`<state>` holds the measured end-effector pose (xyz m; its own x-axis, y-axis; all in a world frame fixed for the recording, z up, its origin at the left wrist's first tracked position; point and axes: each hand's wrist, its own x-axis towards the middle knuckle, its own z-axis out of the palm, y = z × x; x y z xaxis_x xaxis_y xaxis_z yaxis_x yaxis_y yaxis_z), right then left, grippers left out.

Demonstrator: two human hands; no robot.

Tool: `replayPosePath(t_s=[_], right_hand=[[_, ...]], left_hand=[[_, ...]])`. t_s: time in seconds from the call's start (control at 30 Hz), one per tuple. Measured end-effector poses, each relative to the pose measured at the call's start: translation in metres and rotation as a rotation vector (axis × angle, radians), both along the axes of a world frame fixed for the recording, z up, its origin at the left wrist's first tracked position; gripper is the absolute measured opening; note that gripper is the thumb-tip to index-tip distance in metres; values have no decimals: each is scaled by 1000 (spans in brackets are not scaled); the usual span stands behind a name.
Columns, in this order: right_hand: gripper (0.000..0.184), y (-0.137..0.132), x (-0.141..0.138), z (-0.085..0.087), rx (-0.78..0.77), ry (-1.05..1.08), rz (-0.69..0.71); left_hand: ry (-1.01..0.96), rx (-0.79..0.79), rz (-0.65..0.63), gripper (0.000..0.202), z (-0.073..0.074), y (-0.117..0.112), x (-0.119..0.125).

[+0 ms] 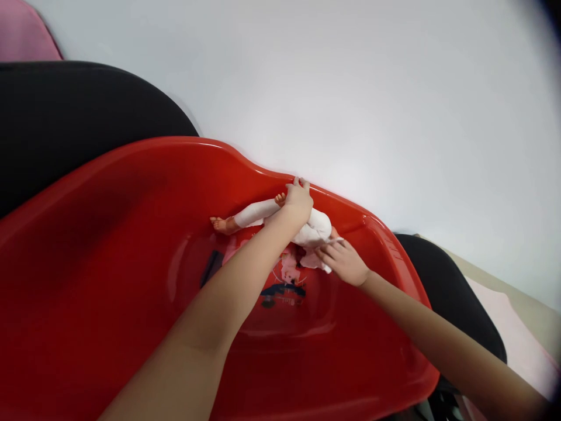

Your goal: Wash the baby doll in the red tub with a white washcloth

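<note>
A doll (258,211) in white clothing lies in a red plastic tub (131,193), close to its far wall. One bare foot (224,225) points left, and a small doll hand (280,200) shows beside my wrist. My left hand (300,202) bends over the doll near the tub's rim; its fingers curl down and are partly hidden, seemingly gripping the doll. My right hand (344,261) pinches the edge of the doll's white garment (316,260) at the right. The doll's head cannot be made out.
A printed picture (289,275) marks the tub's floor. Black chair-like backs stand behind the tub at left (79,117) and right (447,292). A pale wall (350,88) rises behind. Pink material (26,32) shows in the upper left corner.
</note>
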<state>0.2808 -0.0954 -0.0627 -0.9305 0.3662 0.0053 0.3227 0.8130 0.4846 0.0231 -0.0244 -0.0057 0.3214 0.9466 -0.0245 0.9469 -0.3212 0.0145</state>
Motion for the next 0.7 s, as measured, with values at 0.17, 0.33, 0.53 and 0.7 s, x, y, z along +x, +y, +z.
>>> replayPosePath(t_s=[0.17, 0.33, 0.53, 0.7], right_hand=[[32, 31, -34, 22, 165, 230, -116], [27, 32, -41, -17, 169, 132, -66], [28, 7, -31, -73, -34, -139, 24], [25, 0, -52, -64, -120, -188, -13]], left_hand=[[50, 6, 7, 55, -3, 0, 0], [43, 25, 9, 52, -2, -2, -1], [18, -7, -6, 58, -1, 0, -1], [-18, -23, -5, 62, 2, -2, -3]])
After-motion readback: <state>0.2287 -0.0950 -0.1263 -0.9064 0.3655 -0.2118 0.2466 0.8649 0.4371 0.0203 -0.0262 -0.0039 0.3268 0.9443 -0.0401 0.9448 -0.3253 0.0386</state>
